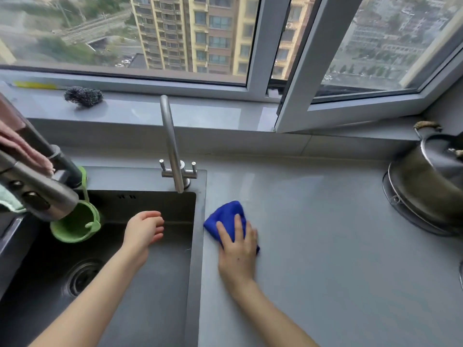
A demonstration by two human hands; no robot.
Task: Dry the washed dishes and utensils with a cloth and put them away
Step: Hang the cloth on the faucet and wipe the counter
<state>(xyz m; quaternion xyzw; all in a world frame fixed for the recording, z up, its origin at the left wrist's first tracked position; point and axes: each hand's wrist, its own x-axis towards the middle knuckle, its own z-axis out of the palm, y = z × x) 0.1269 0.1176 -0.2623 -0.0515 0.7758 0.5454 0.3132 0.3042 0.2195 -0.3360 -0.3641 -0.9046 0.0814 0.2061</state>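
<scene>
A: Where is the cloth?

B: The blue cloth [228, 216] lies bunched on the grey counter [325, 246], just to the right of the sink [155, 284] edge. The right hand [238, 251] rests flat on top of it, palm down, fingers [239, 227] straight and a little spread, pressing the cloth against the counter rather than curling round it.

A: And the other hand?

B: The left hand [144, 231] hangs over the dark sink basin, holding nothing. Its fingers are loosely curled and relaxed, apart from the cloth and not touching the sink.

A: What else is around?

B: A slim steel tap [170, 144] stands at the back right corner of the sink, its spout arching toward the camera. A bigger pull-out faucet [37, 194] juts in from the left, with a pink towel [20, 146] draped over it. A green cup [75, 226] hangs at the sink's left side. On the windowsill [175, 113] sits a steel wool scrubber [83, 96]. At the far right of the counter a metal pot [431, 179] stands on a wire rack [400, 209].
</scene>
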